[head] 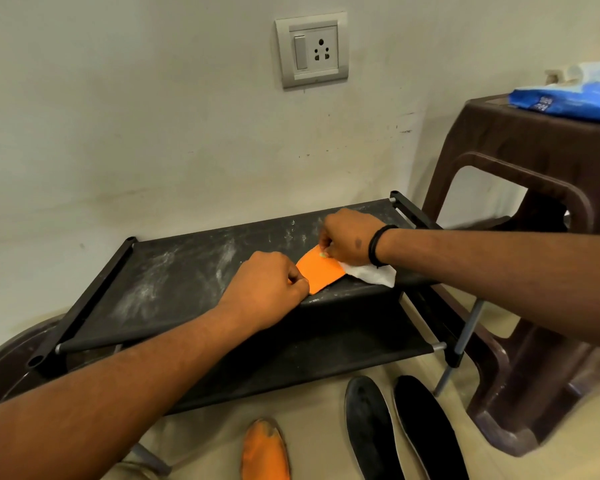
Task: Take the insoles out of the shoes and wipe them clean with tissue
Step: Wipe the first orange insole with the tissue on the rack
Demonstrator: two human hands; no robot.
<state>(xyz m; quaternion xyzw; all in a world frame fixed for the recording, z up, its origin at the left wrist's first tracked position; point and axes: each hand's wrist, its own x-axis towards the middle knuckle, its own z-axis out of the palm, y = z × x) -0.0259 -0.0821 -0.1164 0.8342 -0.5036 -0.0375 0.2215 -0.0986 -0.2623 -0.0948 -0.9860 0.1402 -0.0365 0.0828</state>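
Wiping step, orange insole (320,273) on the top shelf of the black shoe rack (174,271). The insole lies near the rack's front edge, toward its right end. The left hand (269,284) pins the near end, fingers curled down onto it. The right hand (349,237) sits at the far end, fingers curled around a white tissue (373,274) that trails out beneath the wrist. On the floor in front of the rack lie a second orange insole (265,452) and two black insoles (369,427). A blue tissue packet (568,98) rests on the brown stool (520,202) to the rack's right. Next, probably: draw the tissue along the insole while the left hand keeps it flat.
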